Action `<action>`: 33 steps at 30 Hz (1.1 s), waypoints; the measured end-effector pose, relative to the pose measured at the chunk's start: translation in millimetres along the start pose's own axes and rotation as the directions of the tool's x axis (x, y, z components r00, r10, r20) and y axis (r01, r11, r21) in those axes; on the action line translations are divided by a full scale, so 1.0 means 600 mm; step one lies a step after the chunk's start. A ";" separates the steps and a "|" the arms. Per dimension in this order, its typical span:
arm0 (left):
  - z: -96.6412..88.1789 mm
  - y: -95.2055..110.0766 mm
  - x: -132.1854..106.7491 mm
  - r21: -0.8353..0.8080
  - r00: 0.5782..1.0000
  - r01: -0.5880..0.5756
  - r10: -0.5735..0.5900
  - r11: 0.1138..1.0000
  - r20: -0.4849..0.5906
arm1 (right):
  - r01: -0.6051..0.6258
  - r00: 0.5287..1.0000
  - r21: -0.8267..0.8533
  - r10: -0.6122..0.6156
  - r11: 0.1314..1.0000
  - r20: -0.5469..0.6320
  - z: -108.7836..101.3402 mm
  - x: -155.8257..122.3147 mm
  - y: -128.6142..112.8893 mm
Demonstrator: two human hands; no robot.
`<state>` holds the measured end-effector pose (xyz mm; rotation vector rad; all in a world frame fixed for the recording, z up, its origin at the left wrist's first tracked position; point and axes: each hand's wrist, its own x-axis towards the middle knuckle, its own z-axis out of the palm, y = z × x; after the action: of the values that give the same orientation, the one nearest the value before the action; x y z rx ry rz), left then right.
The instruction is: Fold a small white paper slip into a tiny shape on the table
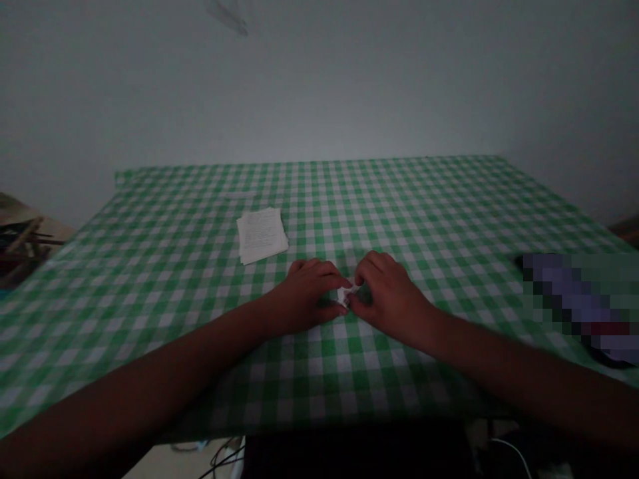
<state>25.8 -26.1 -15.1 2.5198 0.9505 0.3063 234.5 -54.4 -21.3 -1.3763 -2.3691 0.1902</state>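
Both hands meet at the middle of a table covered with a green and white checked cloth (424, 199). My left hand (309, 293) and my right hand (387, 293) have their fingers curled and pinched together on a small white piece of paper (345, 295) that shows between them. Most of that piece is hidden by the fingers. A small stack of white paper sheets (261, 234) lies flat on the cloth a little beyond and to the left of my left hand.
A blurred-out dark object (582, 303) lies on the cloth at the right edge. A plain pale wall rises behind the table. Wooden clutter (20, 239) sits off the table's left side. Cables (224, 456) hang below the front edge.
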 end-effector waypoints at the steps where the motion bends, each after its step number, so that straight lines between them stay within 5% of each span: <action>1: 0.000 0.000 0.000 0.000 1.000 0.006 -0.006 1.000 0.008 | -0.015 1.000 -0.013 0.015 1.000 0.000 -0.001 0.002 0.006; 8: 0.003 -0.012 -0.004 0.025 0.999 -0.051 0.051 0.998 0.006 | -0.099 0.995 -0.072 0.096 0.992 -0.040 -0.014 0.016 0.046; 20: -0.001 -0.009 -0.005 0.208 0.989 -0.149 0.148 0.967 0.021 | -0.091 0.996 -0.061 0.089 0.994 -0.032 -0.013 0.018 0.042; 26: -0.005 -0.016 -0.005 0.139 0.972 -0.237 0.233 0.962 0.043 | -0.111 0.994 -0.088 0.108 0.990 -0.035 -0.010 0.022 0.045; 33: -0.007 -0.014 -0.005 0.123 0.978 -0.208 0.206 0.970 0.027 | -0.053 0.995 -0.033 0.050 0.998 -0.089 -0.010 0.023 0.047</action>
<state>16.9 -21.0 -15.5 2.7385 0.7224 0.2995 253.6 -28.6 -20.9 -1.4330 -2.2766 0.1003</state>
